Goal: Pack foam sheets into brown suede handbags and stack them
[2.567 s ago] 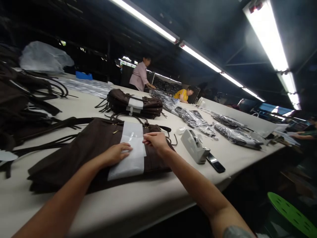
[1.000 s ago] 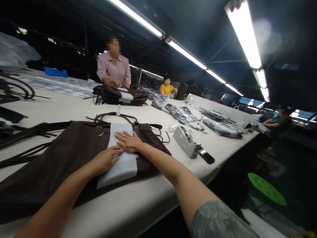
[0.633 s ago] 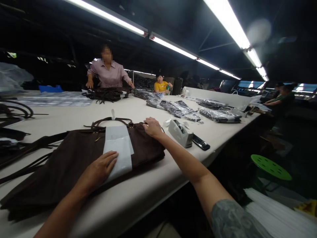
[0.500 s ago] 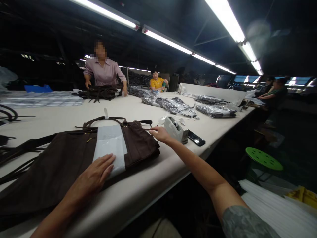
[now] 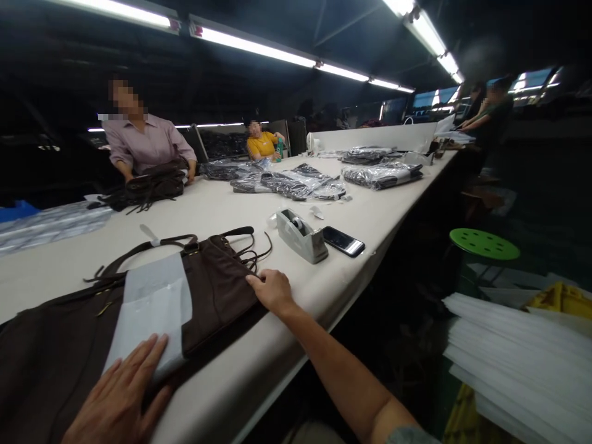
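Observation:
A dark brown bag (image 5: pixel 217 274) lies flat along the near edge of the table, with straps looped at its far side. Around its middle runs a white wrapping sheet (image 5: pixel 155 290). My left hand (image 5: pixel 123 391) rests on the bag and the sheet's near end, fingers stretched out flat. At the bag's right end, my right hand (image 5: pixel 274 291) pinches the bag's edge between thumb and fingers. Thin cords curl just beyond that hand. A grey tape dispenser (image 5: pixel 303 237) stands to the right of the bag, beside a black phone (image 5: pixel 343 240).
Several plastic-wrapped bundles (image 5: pixel 296 182) lie farther back on the white table (image 5: pixel 231 213). Across it, a person in a pink shirt (image 5: pixel 150 145) handles dark bags. A green stool (image 5: pixel 485 243) and a stack of white sheets (image 5: pixel 518 364) stand at the right.
My right hand has moved from the thin cord by the dispenser down to the bag's right edge. My left hand stays flat on the bag. The view has swung right.

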`<state>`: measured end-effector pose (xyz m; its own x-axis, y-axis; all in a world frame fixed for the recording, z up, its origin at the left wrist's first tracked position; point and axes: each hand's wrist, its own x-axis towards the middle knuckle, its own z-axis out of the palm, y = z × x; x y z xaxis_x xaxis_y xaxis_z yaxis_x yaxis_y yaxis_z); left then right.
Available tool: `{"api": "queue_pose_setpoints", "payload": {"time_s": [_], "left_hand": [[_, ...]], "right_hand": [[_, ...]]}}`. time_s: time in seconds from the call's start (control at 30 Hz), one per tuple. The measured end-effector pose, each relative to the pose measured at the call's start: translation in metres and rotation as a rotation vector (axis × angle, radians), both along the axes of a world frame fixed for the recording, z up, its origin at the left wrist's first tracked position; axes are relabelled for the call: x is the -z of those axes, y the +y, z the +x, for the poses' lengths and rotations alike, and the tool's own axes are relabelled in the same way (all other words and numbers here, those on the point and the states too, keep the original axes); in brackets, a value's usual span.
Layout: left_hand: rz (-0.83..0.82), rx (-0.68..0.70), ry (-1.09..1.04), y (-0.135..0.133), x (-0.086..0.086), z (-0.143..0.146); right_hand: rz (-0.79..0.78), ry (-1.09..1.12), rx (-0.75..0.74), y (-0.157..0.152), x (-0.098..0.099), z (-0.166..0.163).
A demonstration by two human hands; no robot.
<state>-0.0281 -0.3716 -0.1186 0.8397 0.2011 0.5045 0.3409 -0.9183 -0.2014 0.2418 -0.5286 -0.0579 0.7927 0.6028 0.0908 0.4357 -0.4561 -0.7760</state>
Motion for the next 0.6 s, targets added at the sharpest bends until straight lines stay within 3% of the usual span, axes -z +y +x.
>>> {"api": "queue_pose_setpoints", "payload": {"time_s": [0.1, 0.2, 0.33, 0.43, 0.53, 0.6], "left_hand": [[-0.003, -0.063, 0.054, 0.000, -0.001, 0.003], [-0.053, -0.167, 0.173, -0.007, -0.013, 0.015], [-0.074, -0.209, 0.294, -0.023, -0.040, 0.037], [-0.044, -0.205, 0.281, -0.034, -0.052, 0.042], [-0.052, -0.177, 0.223, -0.035, -0.045, 0.029], [-0.057, -0.125, 0.194, -0.030, -0.034, 0.014]], "right_hand": [[0.075, 0.076, 0.081, -0.001, 0.014, 0.000], [0.054, 0.015, 0.099, 0.001, 0.012, 0.004], [-0.149, -0.012, -0.029, 0.001, 0.000, 0.009], [-0.169, -0.050, -0.198, -0.009, -0.005, 0.009], [-0.148, -0.057, -0.396, -0.019, -0.007, 0.014], [-0.109, -0.097, -0.374, -0.017, -0.011, 0.024]]}}
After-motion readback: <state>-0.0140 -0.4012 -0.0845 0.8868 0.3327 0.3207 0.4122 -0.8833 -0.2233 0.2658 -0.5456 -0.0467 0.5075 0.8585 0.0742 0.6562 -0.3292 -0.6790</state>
